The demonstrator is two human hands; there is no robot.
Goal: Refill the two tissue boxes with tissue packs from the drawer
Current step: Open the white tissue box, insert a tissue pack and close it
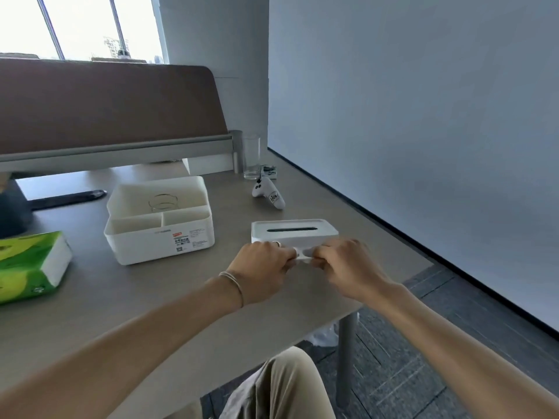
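Note:
A white tissue box [293, 229] with a dark slot in its lid stands on the grey table [151, 297], near the right edge. Both my hands grip its near side: my left hand [263, 264] at the left, my right hand [344, 264] at the right, fingers curled on the box's front. A green tissue pack [27, 264] lies at the table's left edge, apart from the hands. Only one tissue box shows; no drawer is in view.
A white compartment organiser [160, 234] with a glass inside stands left of the box. Behind are a small white plush toy [269, 195], a tall glass [251, 157], a black pen-like object [69, 198] and a brown desk divider [106, 107]. The wall runs along the right.

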